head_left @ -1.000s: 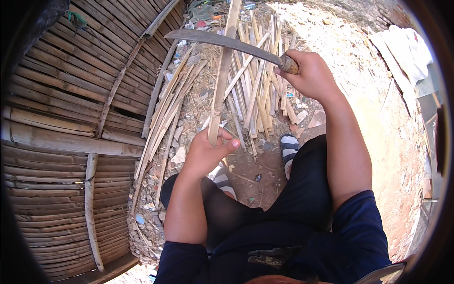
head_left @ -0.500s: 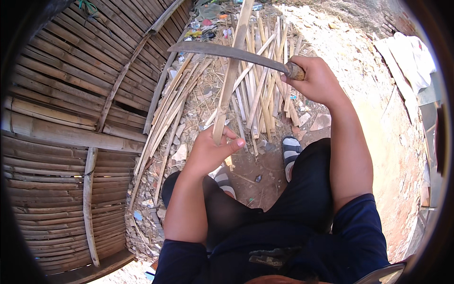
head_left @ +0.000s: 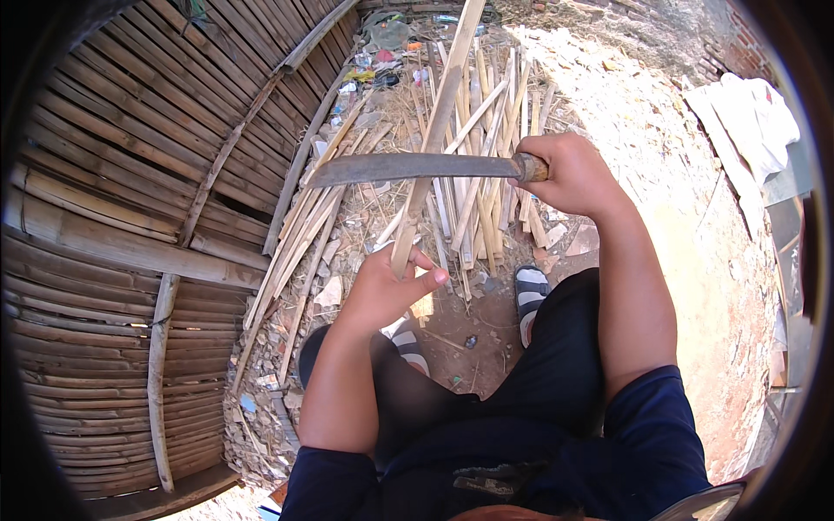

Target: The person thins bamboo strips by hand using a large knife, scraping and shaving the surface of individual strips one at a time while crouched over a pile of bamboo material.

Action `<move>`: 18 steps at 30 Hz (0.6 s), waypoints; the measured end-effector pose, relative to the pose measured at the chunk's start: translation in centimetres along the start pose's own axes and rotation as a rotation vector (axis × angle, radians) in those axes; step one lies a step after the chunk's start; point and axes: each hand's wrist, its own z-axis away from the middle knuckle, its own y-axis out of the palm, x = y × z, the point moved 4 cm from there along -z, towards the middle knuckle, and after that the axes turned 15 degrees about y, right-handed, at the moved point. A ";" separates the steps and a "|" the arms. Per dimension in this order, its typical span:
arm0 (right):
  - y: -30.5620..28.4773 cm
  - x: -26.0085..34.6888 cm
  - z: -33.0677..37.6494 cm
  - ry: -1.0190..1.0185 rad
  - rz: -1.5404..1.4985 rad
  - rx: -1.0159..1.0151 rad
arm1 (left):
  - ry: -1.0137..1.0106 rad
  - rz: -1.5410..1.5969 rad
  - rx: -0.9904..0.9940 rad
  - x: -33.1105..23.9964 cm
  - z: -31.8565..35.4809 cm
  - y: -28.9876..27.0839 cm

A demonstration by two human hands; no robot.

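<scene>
My left hand is closed round the near end of a long bamboo strip, which slants up and away past the top of the view. In my right fist is the wooden handle of a machete. Its long dark, slightly curved blade points left and lies across the strip, well beyond my left hand. Whether blade and strip touch, I cannot tell. Past the strip, a pile of split bamboo strips lies on the ground.
More long strips lie beside a slatted bamboo wall on the left. Rubble and litter cover the ground ahead. A white cloth hangs at the right. My sandalled foot is close to the pile.
The machete has come down nearer to me along the strip, and its blade lies more level with its broad side showing. My left hand keeps its hold, nearly still.
</scene>
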 end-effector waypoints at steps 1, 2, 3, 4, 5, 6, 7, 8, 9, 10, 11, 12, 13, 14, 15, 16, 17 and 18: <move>-0.1 -0.9 -0.3 0.060 -0.016 -0.026 | 0.009 0.009 0.010 -0.1 -0.1 0.1; -0.2 -1.7 -0.4 0.119 -0.032 -0.053 | -0.003 0.006 0.021 -0.1 -0.1 0.1; -0.4 -2.2 -0.3 0.149 -0.036 -0.054 | -0.014 0.003 0.033 -0.3 -0.2 0.2; -0.5 -2.4 -0.4 0.174 -0.043 -0.053 | -0.028 -0.003 0.040 -0.3 -0.2 0.1; -0.6 -2.5 -0.5 0.200 -0.051 -0.053 | -0.018 0.005 0.031 -0.3 -0.2 0.1; -0.6 -2.1 -0.4 0.156 -0.038 -0.054 | -0.008 0.014 0.022 -0.3 -0.2 0.1; -0.4 -1.7 0.0 0.114 -0.028 -0.054 | 0.000 0.022 0.014 -0.2 -0.2 0.2; -0.3 -1.2 0.1 0.072 -0.018 -0.054 | -0.005 0.021 0.027 -0.2 -0.2 0.2; -0.1 -0.7 0.1 0.027 0.024 0.001 | -0.009 0.020 0.040 -0.2 -0.3 0.1; -0.1 -0.1 0.2 -0.018 0.065 0.055 | -0.015 0.017 0.054 -0.1 -0.2 0.0; 0.1 0.4 0.2 -0.064 0.105 0.110 | -0.013 0.015 0.048 0.1 -0.2 -0.1; 0.3 0.7 0.2 -0.092 0.133 0.115 | -0.011 0.012 0.043 0.5 -0.1 -0.1; 0.0 0.6 0.3 -0.069 0.114 0.090 | -0.007 0.011 0.040 0.7 -0.1 -0.2; -0.3 0.5 0.5 -0.047 0.095 0.065 | -0.008 0.016 0.042 0.6 -0.1 -0.2; -0.5 0.2 0.5 -0.025 0.076 0.041 | -0.009 0.022 0.043 0.5 -0.1 -0.2; -0.7 -0.4 0.4 0.024 0.068 0.008 | -0.010 0.030 0.044 0.4 -0.1 -0.1; -0.9 -1.1 0.1 0.074 0.060 -0.025 | -0.017 0.029 0.046 0.1 -0.1 0.0; -1.0 -1.6 0.0 0.123 0.052 -0.058 | -0.024 0.029 0.047 -0.4 0.0 0.1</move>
